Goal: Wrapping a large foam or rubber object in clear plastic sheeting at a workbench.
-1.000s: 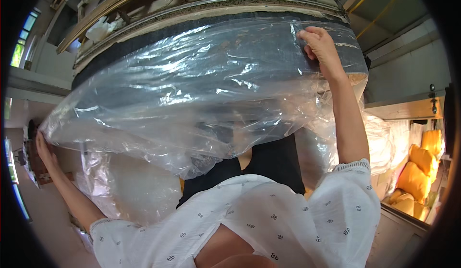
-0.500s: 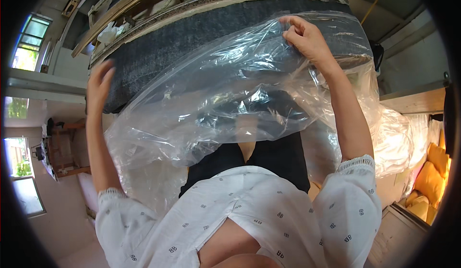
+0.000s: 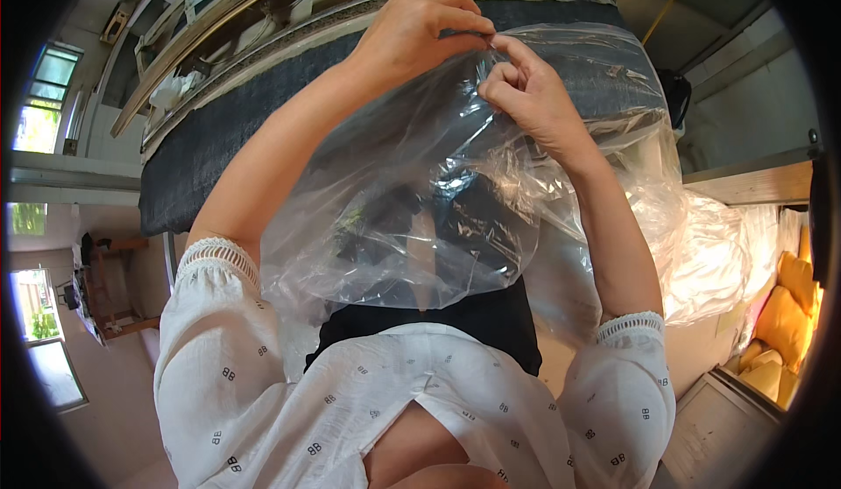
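A large sheet of clear plastic film (image 3: 394, 200) drapes from the dark-covered table down over my lap. My right hand (image 3: 530, 95) is closed in a pinch on the film's upper edge, its fingers curled. Right beside it, my left hand (image 3: 420, 34) brings thumb and fingertips together at the same edge, the two hands' tips nearly touching. The film gathers into folds below this spot. Exactly how much film lies between the left fingertips is too small to make out.
The table's dark cloth top (image 3: 228, 139) stretches out beyond the film. Along its far side run a rail and wooden strips (image 3: 201, 47). More crumpled clear film (image 3: 718, 261) hangs at the right, near yellow bundles (image 3: 780, 323). A wooden rack (image 3: 118, 288) stands at the left.
My left hand has come from the table's left end across to my right hand and closed at the film's edge. The film's left part has been drawn in toward the middle.
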{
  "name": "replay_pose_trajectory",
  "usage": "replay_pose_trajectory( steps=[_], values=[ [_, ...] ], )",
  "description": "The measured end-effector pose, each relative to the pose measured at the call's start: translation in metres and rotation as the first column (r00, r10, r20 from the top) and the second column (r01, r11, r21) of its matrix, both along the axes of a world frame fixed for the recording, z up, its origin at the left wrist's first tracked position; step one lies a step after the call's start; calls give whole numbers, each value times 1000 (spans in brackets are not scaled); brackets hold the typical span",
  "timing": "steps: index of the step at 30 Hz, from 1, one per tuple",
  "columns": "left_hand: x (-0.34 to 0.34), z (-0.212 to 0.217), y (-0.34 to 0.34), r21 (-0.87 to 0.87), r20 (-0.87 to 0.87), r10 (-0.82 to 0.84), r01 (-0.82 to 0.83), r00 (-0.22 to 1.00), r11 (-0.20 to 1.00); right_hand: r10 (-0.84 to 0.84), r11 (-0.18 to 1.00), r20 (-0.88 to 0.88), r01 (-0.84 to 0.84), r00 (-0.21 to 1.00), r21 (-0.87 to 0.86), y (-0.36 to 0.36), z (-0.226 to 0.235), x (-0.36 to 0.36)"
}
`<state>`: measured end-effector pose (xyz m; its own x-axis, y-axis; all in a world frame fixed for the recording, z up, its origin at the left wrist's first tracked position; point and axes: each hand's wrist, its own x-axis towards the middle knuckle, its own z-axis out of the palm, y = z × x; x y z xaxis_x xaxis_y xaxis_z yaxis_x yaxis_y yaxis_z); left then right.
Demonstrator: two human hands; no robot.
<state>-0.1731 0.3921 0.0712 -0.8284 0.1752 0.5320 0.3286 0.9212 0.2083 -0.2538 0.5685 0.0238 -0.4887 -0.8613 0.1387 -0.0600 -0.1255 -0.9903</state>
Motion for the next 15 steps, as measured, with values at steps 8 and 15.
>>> replay_pose_trajectory(
  steps=[8,15],
  values=[
    [7,-32,5,976,56,41,-46,998,-214,36,988,55,-44,998,151,21,52,-28],
    [161,-26,-137,940,321,677,-312,662,-141,-291,816,-947,552,138,-170,51,-13,-87]
  ],
)
